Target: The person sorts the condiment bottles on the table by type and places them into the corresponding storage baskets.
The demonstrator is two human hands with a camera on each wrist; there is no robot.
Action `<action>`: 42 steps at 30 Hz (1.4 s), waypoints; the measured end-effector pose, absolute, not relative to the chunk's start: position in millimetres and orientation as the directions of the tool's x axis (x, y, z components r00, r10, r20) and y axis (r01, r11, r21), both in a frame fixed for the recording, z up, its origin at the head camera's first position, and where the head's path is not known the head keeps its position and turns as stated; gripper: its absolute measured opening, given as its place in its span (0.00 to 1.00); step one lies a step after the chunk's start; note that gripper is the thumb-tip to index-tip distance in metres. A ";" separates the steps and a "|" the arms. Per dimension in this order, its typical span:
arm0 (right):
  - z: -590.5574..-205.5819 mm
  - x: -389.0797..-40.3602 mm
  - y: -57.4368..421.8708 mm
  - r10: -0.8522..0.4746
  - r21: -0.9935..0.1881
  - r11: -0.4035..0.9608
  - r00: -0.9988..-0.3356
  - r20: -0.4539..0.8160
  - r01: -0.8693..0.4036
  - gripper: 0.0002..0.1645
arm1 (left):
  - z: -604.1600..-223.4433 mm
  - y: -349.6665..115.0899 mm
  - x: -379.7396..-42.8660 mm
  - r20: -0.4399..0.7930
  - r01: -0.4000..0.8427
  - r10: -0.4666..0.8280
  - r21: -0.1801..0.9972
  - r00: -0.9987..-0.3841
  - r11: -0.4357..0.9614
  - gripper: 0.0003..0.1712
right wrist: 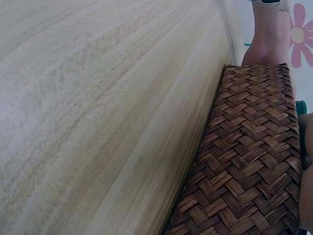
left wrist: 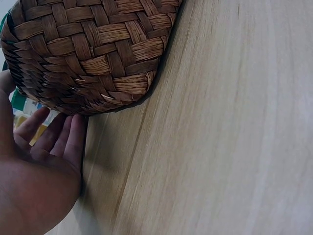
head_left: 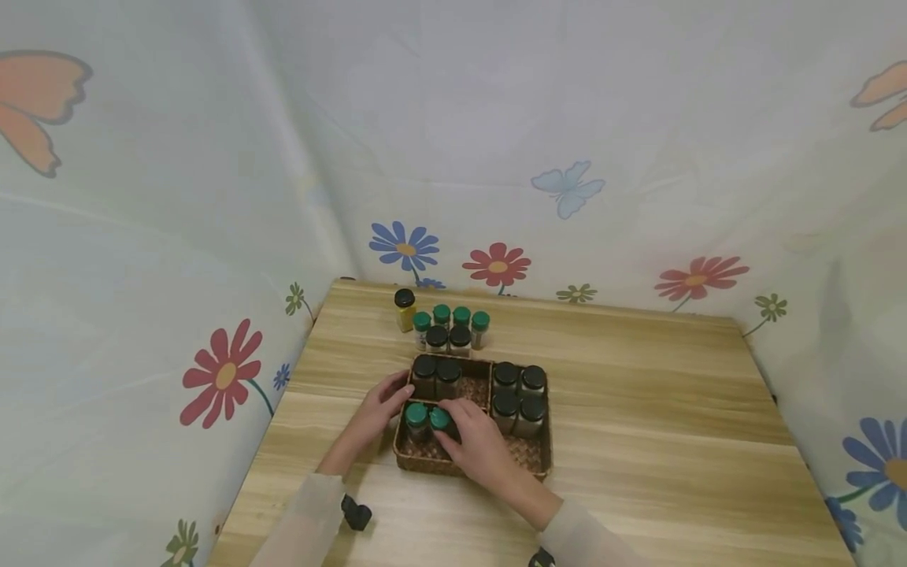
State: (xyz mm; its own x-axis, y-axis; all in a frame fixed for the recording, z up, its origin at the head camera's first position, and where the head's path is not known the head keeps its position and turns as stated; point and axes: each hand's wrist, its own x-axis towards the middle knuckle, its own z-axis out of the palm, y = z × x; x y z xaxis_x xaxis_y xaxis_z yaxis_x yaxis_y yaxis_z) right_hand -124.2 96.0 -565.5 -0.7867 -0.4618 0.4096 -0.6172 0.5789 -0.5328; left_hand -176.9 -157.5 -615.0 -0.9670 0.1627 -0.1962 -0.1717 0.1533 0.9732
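Head view puts the gripped green-capped jar (head_left: 439, 418) in the front-left compartment of the woven basket (head_left: 432, 467), just beside a second green-capped jar (head_left: 416, 416) — our right hand (head_left: 482, 446) has its fingers clamped on the cap. We'd best keep the jar upright and settle it gently, while our left hand (head_left: 375, 409), thumb and fingers apart, steadies the basket's left wall. We count two green-capped jars and six black-capped jars (head_left: 448, 376) in the basket; behind, on the surface (head_left: 638, 394) — four more green-capped, two more black-capped, one yellow jar (head_left: 406, 316).
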 end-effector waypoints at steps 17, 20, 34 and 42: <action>-566.8 -121.5 95.2 -0.450 -0.541 0.600 -0.808 0.380 -0.589 0.26 | -613.5 -158.2 -177.0 -0.193 -0.170 0.156 0.974 -0.969 0.150 0.36; -567.3 -120.2 95.2 -0.448 -0.546 0.602 -0.813 0.372 -0.582 0.27 | -615.2 -158.6 -176.5 -0.196 -0.173 0.159 0.973 -0.968 0.150 0.36; -567.1 -121.8 96.1 -0.426 -0.542 0.602 -0.810 0.403 -0.586 0.29 | -612.0 -158.5 -179.9 -0.200 -0.174 0.167 0.972 -0.965 0.157 0.36; -566.6 -120.3 96.0 -0.438 -0.543 0.591 -0.803 0.405 -0.597 0.30 | -610.7 -157.7 -176.3 -0.204 -0.178 0.163 0.971 -0.965 0.162 0.38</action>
State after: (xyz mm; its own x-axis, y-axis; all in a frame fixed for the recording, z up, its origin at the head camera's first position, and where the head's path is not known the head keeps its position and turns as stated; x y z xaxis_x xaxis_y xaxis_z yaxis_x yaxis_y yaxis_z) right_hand -120.3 96.0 -566.6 -0.8026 -0.4379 0.4051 -0.5965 0.5906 -0.5435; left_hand -176.3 -157.7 -610.7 -0.9653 0.1627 -0.2041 -0.1779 0.1621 0.9706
